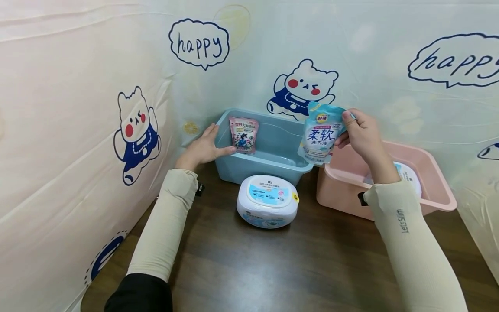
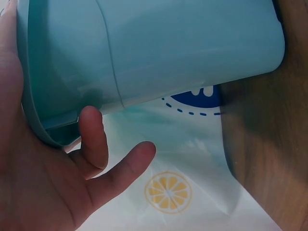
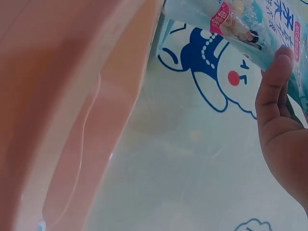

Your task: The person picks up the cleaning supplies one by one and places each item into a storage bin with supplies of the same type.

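My right hand [image 1: 362,132] pinches the upper right corner of a turquoise laundry detergent pouch [image 1: 319,135]. The pouch hangs over the right end of a blue plastic bin [image 1: 269,167]; in the right wrist view, the thumb presses on this detergent pouch [image 3: 240,29]. At the bin's left end rests my left hand [image 1: 202,149], its thumb along the front rim. The left wrist view shows two loosely bent fingers [image 2: 120,173] outside the blue bin [image 2: 192,43], pointing away from its wall. Inside the bin, a small pink pouch [image 1: 244,135] stands at the left.
A white oval tub [image 1: 267,201] with a blue label stands on the brown wooden table [image 1: 249,268], before the blue bin. To the right is a pink bin [image 1: 343,193] holding a similar white tub [image 1: 409,177]. Behind hangs a printed cloth [image 1: 249,78].
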Motion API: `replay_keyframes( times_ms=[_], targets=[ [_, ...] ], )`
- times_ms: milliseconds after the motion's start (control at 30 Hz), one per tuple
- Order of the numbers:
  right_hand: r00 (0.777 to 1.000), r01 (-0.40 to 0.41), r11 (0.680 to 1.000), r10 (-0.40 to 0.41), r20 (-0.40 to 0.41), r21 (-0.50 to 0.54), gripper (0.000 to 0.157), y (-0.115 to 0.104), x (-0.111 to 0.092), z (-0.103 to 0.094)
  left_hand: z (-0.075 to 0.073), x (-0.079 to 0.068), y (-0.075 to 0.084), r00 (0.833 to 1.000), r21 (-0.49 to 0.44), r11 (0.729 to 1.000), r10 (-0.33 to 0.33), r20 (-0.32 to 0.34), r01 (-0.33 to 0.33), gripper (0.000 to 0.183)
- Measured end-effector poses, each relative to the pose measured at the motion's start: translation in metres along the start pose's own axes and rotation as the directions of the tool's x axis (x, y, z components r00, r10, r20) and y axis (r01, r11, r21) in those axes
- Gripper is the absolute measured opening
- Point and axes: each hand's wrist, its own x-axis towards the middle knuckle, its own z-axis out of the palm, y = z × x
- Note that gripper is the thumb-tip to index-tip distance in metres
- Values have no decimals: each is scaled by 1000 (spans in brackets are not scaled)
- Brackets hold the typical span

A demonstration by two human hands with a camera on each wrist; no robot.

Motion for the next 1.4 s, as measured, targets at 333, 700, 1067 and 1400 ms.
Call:
replay_keyframes(
  times_ms=[333,700,1067,1400],
  targets=[
    [997,-74,997,72,37,35,46,-6,24,15,0,-1,0,1000,-22,1000,3,-11,-3,120],
    [989,-137,988,132,60,74,46,-9,45,40,0,-3,0,1000,-36,999,-9,-3,8,128],
    [958,-285,958,286,27,-35,51,2,74,77,0,-2,1,1000,-17,1000,-15,-10,14,130],
    [970,-103,881,191,149,-461,35,33,93,109,1,-4,1,999,11,1000,-28,-24,28,130]
  ],
)
